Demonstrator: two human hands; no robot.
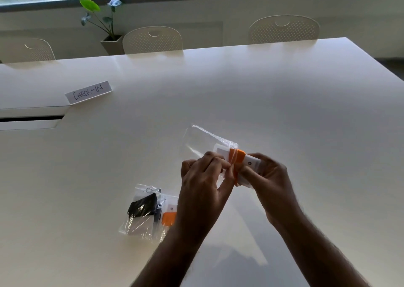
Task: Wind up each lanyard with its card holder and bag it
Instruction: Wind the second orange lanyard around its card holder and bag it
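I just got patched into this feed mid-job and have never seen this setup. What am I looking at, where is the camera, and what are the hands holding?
There is no machine here: a person works with bare hands, and the single picture comes from a camera worn on their head, looking forward and down. The right hand grips a white card holder wound with an orange lanyard and is feeding it into a clear bag, whose opening the left hand pinches. On the white table, near the left forearm, lie filled bags, one showing black and one orange. Farther left stands a paper sign reading CHECK-IN. Chairs and a potted plant stand beyond the table.
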